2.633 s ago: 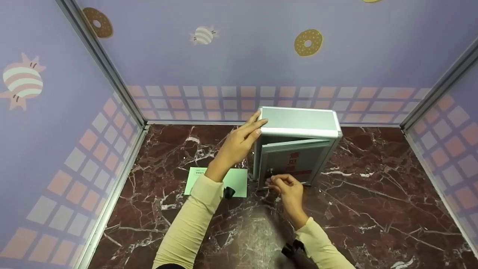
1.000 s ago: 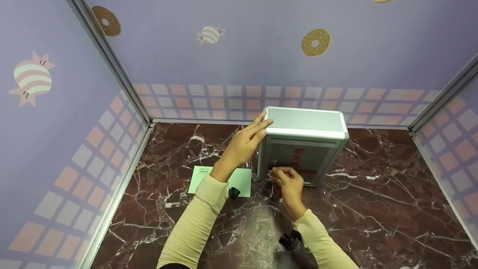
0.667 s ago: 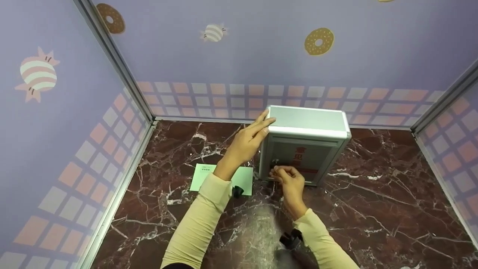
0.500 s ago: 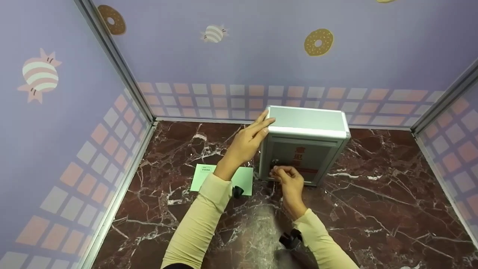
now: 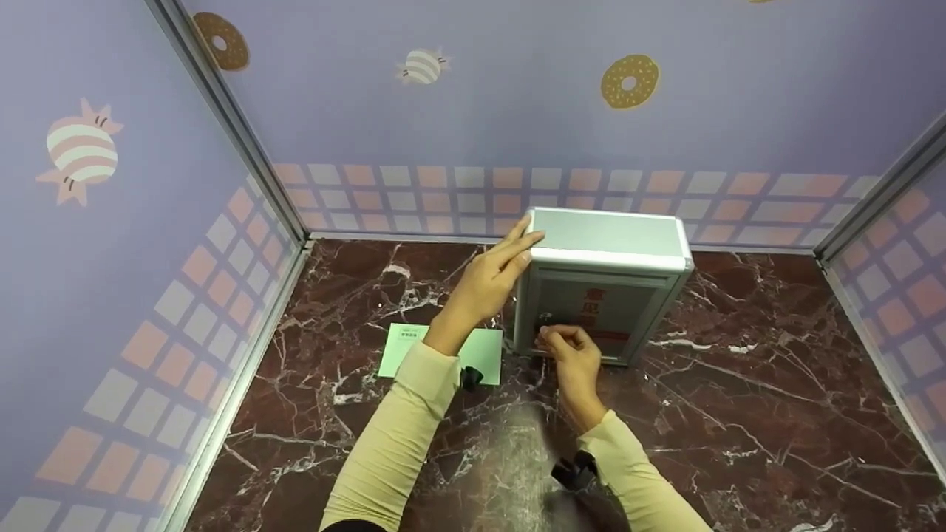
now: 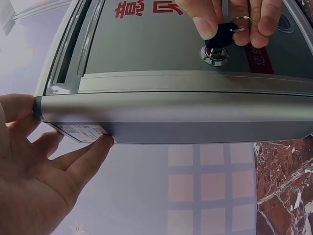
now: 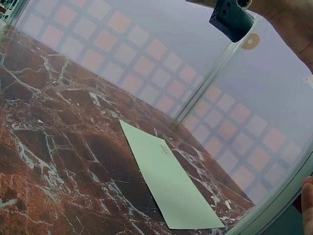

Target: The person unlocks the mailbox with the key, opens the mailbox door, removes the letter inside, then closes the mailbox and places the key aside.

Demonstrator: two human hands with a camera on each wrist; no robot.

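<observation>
A silver metal box with red lettering on its door stands upright on the marbled surface. At its upper left corner my left hand rests with fairly straight fingers on the top and side; the left wrist view shows the fingertips against the box's edge. My right hand is at the lower left of the door, which sits flush in its frame. In the left wrist view it pinches a black-headed key with a metal ring, and the key is in the round lock.
A pale green envelope lies left of the box, partly behind the left forearm. Patterned lilac wall panels enclose the surface at the back and on both sides. The box stands close to the back wall.
The box's door, ajar in the oldest frame, has swung into its frame with the right hand at it. The left hand stays at the corner. The view has shifted slightly.
</observation>
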